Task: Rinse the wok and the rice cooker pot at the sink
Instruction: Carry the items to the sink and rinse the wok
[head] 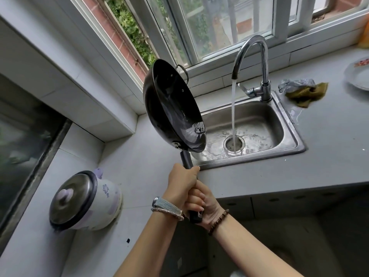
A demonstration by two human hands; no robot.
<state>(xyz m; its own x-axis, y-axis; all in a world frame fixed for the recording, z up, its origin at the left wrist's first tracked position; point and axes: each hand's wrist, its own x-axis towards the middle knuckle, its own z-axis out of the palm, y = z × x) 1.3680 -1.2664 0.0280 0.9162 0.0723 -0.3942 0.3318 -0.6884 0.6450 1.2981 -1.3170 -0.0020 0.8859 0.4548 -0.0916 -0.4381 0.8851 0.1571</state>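
Observation:
A black wok [171, 108] is held up on edge over the left rim of the steel sink [287, 134], its hollow facing right toward the running water. Both hands grip its long black handle: my left hand [182, 184] higher up, my right hand [205, 206] around the handle's end. The chrome faucet [257, 62] pours a steady stream into the drain, apart from the wok. A white rice cooker [85, 200] with purple flowers and a steel lid stands on the counter at the lower left; its inner pot is hidden.
A brownish cloth and a metal scourer [305, 90] lie right of the faucet, beside a puddle. A white plate [357, 74] sits at the far right. A window runs behind the sink. A dark glass stove top [24, 148] borders the left.

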